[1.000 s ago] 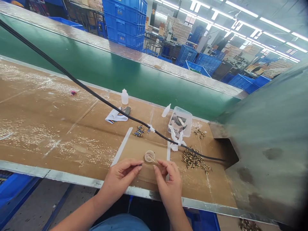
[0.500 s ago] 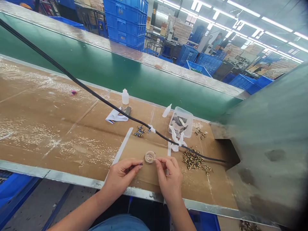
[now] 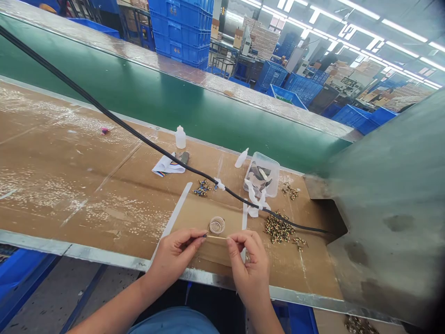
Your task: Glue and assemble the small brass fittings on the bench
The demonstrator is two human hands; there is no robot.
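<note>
A cardboard-covered surface (image 3: 139,208), flecked with white specks and edged in metal, runs beside a green conveyor belt (image 3: 215,116) in a factory hall, with stacked blue crates (image 3: 181,37) beyond it and rows of ceiling lights (image 3: 404,30) above. A black cable (image 3: 142,138) crosses the view toward a notch in the metal panel (image 3: 392,185) at right.

At the near edge, a worker's left hand (image 3: 175,253) pinches a small dark part (image 3: 204,236) between thumb and forefinger. The right hand (image 3: 251,264), also in a fingertip pinch, grips a thin pale stick (image 3: 217,238) held almost level, its far end at the part; whether the two touch is too small to tell. Just beyond the stick sits one round clear dish (image 3: 217,226), between two strips of white tape (image 3: 178,208).

Also on view: two white bottles, one upright (image 3: 180,138) and one tilted (image 3: 241,159); one clear plastic container (image 3: 274,178); one folded cloth (image 3: 168,164); one large heap of brass-and-black pieces (image 3: 278,228); two smaller groups (image 3: 290,190) near it; and one blue-tinged cluster (image 3: 200,188), the individual pieces too small to count.
</note>
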